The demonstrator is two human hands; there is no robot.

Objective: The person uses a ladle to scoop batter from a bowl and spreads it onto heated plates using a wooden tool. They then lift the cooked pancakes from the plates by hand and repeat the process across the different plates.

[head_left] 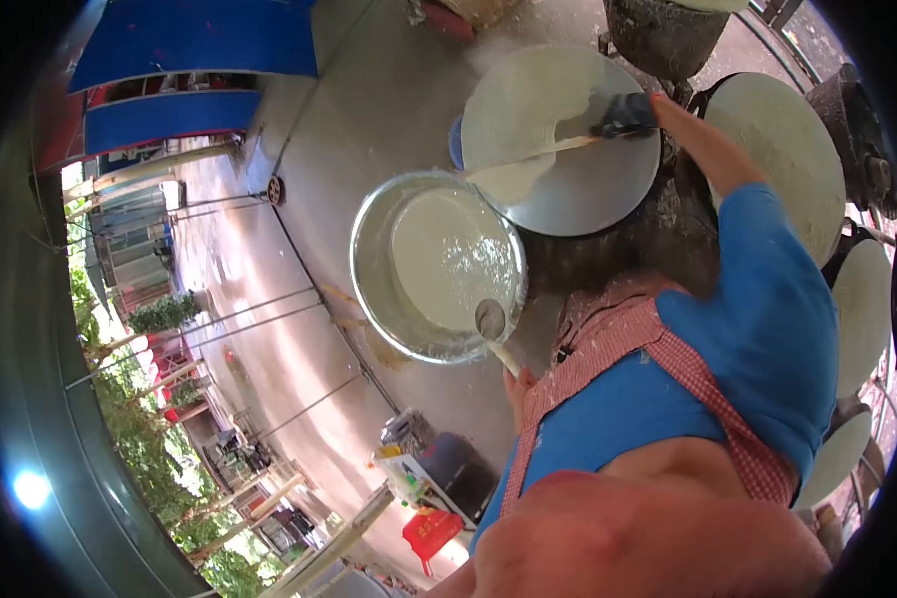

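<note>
In a dark glove, my right hand (628,116) is closed over a round metal griddle (608,194). It grips a long, thin wooden spreader (538,155) that lies across the griddle. Pale batter (513,105) covers the far and left parts of the plate, while bare metal shows on the near side. My left hand (517,385), partly hidden by the apron, is wrapped around the handle of a ladle (490,319). The ladle's bowl is over the near rim of a large metal tub (374,289), which holds white liquid batter (444,254).
More round griddles (777,149) stand along my right side, with dark metal stoves (663,40) around them. A red stool (433,535) and a small table of goods (409,478) are off to my left. Concrete floor (369,120) stretches ahead, with blue tarps (194,45) beyond.
</note>
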